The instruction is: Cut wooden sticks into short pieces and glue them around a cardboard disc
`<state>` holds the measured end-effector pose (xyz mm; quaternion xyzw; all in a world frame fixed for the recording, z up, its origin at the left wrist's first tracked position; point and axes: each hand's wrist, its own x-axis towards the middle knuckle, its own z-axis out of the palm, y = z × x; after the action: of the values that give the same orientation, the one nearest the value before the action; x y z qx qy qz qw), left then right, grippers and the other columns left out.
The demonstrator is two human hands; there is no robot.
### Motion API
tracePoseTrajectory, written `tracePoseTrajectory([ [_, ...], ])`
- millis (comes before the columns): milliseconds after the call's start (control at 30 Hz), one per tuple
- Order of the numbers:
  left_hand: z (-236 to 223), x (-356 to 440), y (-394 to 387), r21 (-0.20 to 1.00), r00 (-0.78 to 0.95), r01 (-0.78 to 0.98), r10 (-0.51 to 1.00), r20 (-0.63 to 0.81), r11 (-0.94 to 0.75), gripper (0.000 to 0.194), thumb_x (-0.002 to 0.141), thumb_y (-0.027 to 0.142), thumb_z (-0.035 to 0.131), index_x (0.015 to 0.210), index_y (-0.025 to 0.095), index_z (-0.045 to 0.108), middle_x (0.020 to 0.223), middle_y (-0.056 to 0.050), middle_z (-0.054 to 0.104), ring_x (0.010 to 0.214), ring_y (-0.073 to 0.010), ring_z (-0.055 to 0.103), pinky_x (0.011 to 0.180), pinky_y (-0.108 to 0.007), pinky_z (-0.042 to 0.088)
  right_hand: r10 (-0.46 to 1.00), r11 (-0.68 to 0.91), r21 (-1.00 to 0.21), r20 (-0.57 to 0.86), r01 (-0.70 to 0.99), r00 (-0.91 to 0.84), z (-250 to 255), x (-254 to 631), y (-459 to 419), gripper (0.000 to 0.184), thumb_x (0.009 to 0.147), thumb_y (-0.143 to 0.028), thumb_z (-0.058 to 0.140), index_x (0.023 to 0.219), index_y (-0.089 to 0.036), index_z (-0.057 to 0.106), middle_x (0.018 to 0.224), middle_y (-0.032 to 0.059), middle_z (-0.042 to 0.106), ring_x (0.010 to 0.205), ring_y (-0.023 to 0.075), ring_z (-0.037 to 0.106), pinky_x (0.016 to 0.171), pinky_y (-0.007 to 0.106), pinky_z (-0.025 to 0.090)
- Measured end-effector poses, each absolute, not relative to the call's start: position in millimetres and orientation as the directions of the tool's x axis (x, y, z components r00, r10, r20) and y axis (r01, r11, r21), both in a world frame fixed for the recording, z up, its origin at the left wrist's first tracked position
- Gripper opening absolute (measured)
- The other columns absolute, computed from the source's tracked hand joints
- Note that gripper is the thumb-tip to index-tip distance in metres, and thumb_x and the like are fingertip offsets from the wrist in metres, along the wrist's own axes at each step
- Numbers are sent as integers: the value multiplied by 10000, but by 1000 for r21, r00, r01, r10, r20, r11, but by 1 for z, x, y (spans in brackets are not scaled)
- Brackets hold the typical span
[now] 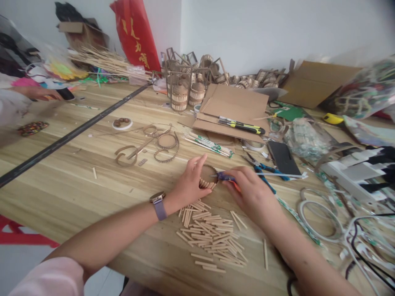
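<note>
My left hand (189,181), with a watch at its wrist, is closed around the left side of a thin round hoop (211,167). Short wooden sticks (207,184) line the near part of that hoop side by side. My right hand (248,187) grips a small purple hot glue gun (224,176) with an orange trigger. Its metal nozzle points left, at the hoop's right inner side; whether it touches cannot be told. A white glue stick (277,175) extends behind it to the right. Just below both hands lies a loose pile of short wooden sticks (212,236).
Pliers (262,168), a black phone (283,157) and a tape roll (321,220) lie to the right. Cardboard sheets (234,102) carry utility knives (242,125). Small stick lanterns (179,96) stand behind. Bent strips (126,156) lie left; another person's hand (40,92) is far left.
</note>
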<state>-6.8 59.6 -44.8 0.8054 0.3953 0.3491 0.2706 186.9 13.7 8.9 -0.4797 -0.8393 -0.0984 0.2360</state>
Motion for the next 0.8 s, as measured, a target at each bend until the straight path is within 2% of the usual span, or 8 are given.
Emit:
tracePoseTrajectory([
  [67, -45, -7, 60, 708, 444, 440, 819, 363, -553, 1112, 646, 85, 754, 1480, 297, 49, 1435, -133, 260, 1367, -300, 268, 1131, -503, 286, 851, 367, -94, 436, 926, -293, 12, 203, 12, 239, 938, -319, 453, 883, -163, 625, 832, 101, 658, 799, 242, 631, 724, 355, 503],
  [167, -45, -7, 59, 692, 451, 429, 801, 393, -581, 1139, 635, 103, 781, 1478, 292, 39, 1447, -137, 247, 1381, -305, 248, 1141, -504, 272, 981, 97, -134, 182, 986, -72, 11, 224, 12, 277, 885, -402, 506, 843, -168, 648, 759, 90, 675, 700, 245, 648, 630, 339, 482],
  [233, -44, -7, 58, 681, 455, 438, 798, 395, -587, 1167, 620, 152, 820, 1476, 289, 39, 1454, -147, 233, 1383, -318, 251, 1133, -511, 285, 1000, 7, -186, -19, 982, -11, 7, 232, 13, 280, 845, -422, 544, 870, -173, 669, 737, 79, 696, 648, 230, 653, 571, 307, 458],
  [300, -43, -6, 56, 668, 452, 469, 807, 380, -577, 1189, 602, 199, 850, 1475, 292, 48, 1458, -157, 222, 1375, -336, 274, 1110, -518, 321, 991, -7, -252, -128, 968, -26, 4, 235, 14, 260, 812, -415, 570, 890, -192, 679, 732, 60, 711, 626, 214, 649, 545, 285, 437],
  [433, -41, -4, 54, 631, 426, 553, 835, 348, -545, 1163, 619, 260, 851, 1476, 299, 65, 1465, -175, 211, 1332, -360, 352, 1035, -517, 415, 990, -14, -339, -140, 941, -35, 0, 235, 16, 258, 797, -407, 543, 894, -210, 679, 710, 44, 705, 596, 201, 621, 525, 280, 411],
  [567, -39, -3, 52, 583, 426, 593, 831, 358, -555, 1084, 681, 245, 804, 1478, 284, 69, 1475, -177, 210, 1343, -350, 339, 1007, -493, 449, 997, -58, -432, -69, 900, 32, -6, 239, 18, 306, 763, -455, 564, 915, -207, 659, 732, 47, 695, 620, 209, 609, 545, 298, 424],
  [667, -38, -3, 52, 583, 422, 598, 835, 353, -550, 1042, 697, 223, 778, 1477, 262, 89, 1475, -177, 213, 1355, -338, 323, 1016, -472, 447, 997, -61, -598, -4, 799, 73, -8, 242, 18, 352, 719, -496, 620, 921, -207, 618, 769, 39, 675, 654, 206, 597, 581, 311, 449],
  [800, -40, -4, 54, 606, 431, 569, 830, 356, -555, 1028, 691, 181, 750, 1476, 244, 88, 1476, -174, 211, 1383, -325, 273, 1075, -475, 385, 998, 6, -839, 38, 544, 48, 0, 238, 14, 346, 704, -488, 676, 888, -223, 549, 829, 17, 643, 711, 180, 584, 614, 287, 468],
])
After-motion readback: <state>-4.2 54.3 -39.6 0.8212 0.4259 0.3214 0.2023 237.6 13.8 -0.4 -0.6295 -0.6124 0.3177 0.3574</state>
